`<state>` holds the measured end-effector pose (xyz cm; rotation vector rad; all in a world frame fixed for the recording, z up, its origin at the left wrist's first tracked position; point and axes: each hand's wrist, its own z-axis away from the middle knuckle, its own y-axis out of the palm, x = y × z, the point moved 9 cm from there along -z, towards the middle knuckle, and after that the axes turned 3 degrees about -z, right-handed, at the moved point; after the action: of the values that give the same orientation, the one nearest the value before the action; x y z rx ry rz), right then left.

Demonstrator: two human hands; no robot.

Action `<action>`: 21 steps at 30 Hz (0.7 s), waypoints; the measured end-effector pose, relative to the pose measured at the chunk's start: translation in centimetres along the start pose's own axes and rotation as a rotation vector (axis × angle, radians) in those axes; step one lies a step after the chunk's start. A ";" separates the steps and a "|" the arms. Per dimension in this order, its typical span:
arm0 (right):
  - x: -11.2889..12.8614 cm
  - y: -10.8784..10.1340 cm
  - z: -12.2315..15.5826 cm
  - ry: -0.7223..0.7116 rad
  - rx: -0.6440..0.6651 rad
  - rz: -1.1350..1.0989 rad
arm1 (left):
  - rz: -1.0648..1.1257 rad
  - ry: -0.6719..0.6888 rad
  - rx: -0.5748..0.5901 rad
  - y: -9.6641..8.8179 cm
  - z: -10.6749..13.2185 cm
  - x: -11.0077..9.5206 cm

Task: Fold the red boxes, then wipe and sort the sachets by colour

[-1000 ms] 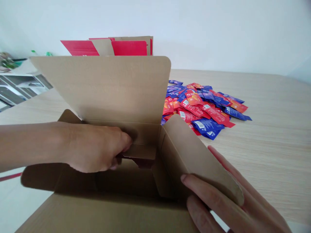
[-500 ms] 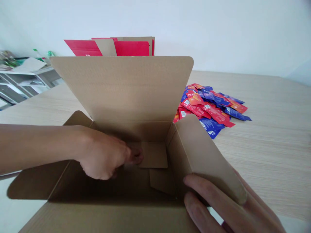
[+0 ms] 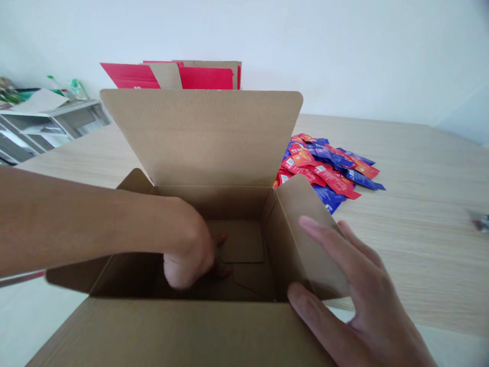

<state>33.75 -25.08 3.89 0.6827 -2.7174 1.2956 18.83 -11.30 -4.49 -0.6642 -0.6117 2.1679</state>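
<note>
An open brown cardboard box stands in front of me with its top flaps spread outward. My left hand reaches down inside it, fingertips apart against the bottom flaps; the palm and some fingers are hidden behind the wrist. At the box's right side, my right hand is open. Its thumb rests at the near right corner, and its fingers stretch over the right flap; whether they touch it I cannot tell.
Right of the box lies a pile of red and blue packets on the wooden table. Red and brown cartons stand behind the box. A shelf unit is at the far left, and a small dark object sits at the right edge.
My left hand has gone deeper into the box, and a bottom flap lies flatter. My right hand's fingers have lifted and spread from around the right flap.
</note>
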 end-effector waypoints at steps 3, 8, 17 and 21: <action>0.4 -0.2 -0.2 -0.077 -0.054 0.035 | -0.092 -0.027 0.016 -1.6 0.4 -0.7; 1.0 0.9 -0.6 -0.154 -0.021 0.067 | -0.207 -0.030 -0.015 -3.9 0.7 -2.4; 1.9 1.3 -1.6 -0.254 0.001 0.127 | 0.038 0.032 -0.371 -10.0 7.7 -3.3; 1.6 1.8 -1.4 -0.257 0.024 0.146 | 0.347 -0.071 -0.854 -13.1 14.5 -0.1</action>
<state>31.36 -23.61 3.88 0.7100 -3.0123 1.3581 16.75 -6.67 14.39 -1.2021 -1.5949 2.1935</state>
